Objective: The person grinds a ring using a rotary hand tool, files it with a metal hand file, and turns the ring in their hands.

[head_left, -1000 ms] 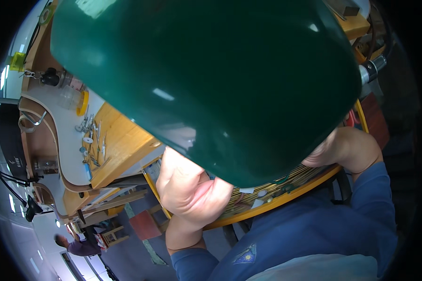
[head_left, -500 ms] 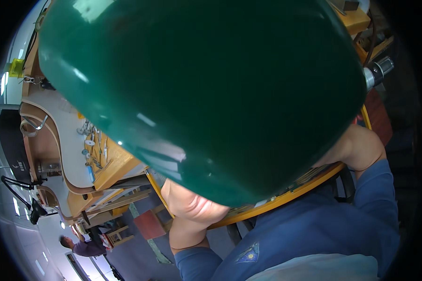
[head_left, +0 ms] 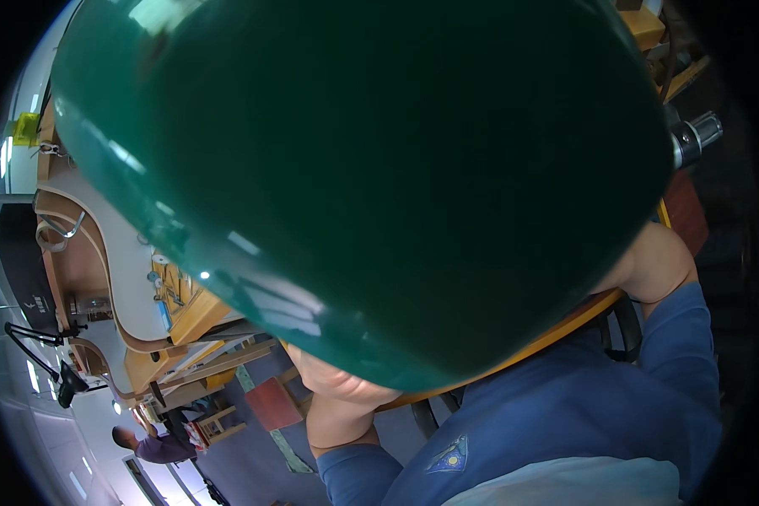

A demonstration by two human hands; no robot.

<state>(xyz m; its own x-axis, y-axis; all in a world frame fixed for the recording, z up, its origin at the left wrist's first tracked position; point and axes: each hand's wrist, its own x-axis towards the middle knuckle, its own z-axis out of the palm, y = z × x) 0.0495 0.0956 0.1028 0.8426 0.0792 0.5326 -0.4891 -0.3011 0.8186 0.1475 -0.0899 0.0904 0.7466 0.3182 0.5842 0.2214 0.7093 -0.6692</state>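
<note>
A large, glossy dark green hood (head_left: 379, 194), which looks like a lamp shade, fills most of the view very close up and covers the work surface beneath it. At its lower left edge shows the back of my left hand (head_left: 337, 379), with the fingers hidden under the green hood. Beyond the hood's right edge I see only the wrist side of my right hand (head_left: 645, 261); those fingers are hidden too. What either hand holds or touches cannot be made out. A strip of yellow-orange rim (head_left: 557, 333) runs between the hood and my blue top.
To the left, a curved pale workbench (head_left: 131, 253) carries small metal tools (head_left: 170, 287). A reddish stool (head_left: 274, 403) stands on the floor. Farther off is another person (head_left: 156, 443) in dark clothing. A silver-and-black cylindrical fitting (head_left: 696, 137) sticks out at right.
The green hood covers slightly more of the view, spreading left, right and down. It hides more of the yellow-orange rim and of my left hand. Both arms stay nearly in place.
</note>
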